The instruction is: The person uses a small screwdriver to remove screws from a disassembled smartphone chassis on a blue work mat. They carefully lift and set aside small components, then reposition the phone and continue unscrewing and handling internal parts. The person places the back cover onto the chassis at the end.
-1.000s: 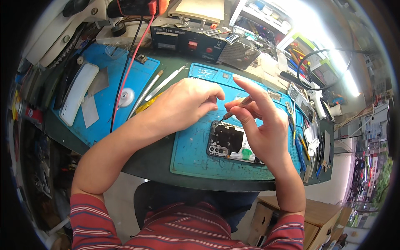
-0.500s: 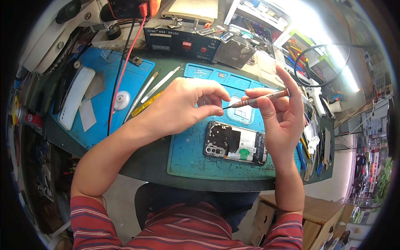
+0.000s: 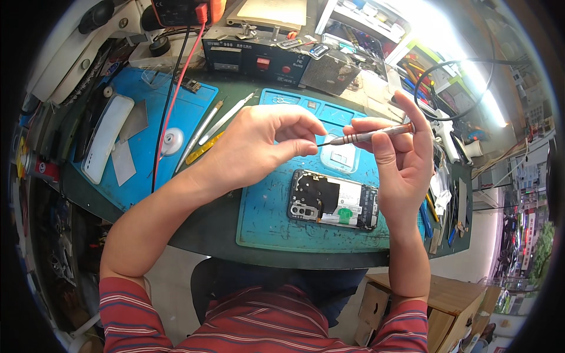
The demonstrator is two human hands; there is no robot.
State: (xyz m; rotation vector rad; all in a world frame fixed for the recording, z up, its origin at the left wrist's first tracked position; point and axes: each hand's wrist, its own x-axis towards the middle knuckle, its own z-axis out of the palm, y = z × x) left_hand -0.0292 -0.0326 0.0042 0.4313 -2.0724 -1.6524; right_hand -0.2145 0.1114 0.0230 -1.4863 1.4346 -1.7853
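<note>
The right hand (image 3: 402, 162) pinched a slim silver screwdriver (image 3: 368, 136); a clear rounded tray (image 3: 345, 169) held pale pieces behind an opened black phone (image 3: 331, 199) on blue matting (image 3: 282, 238); the left hand (image 3: 256, 141) curled, hold unclear, by the driver's tip.

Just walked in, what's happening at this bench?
A person is handling a slim screwdriver in the right hand, above the blue mat. The tool points toward the left hand, its tip right by the fingers; whether they hold anything small can't be made out. Below, an opened phone lies on the mat, insides exposed, with neither hand touching it.
</note>
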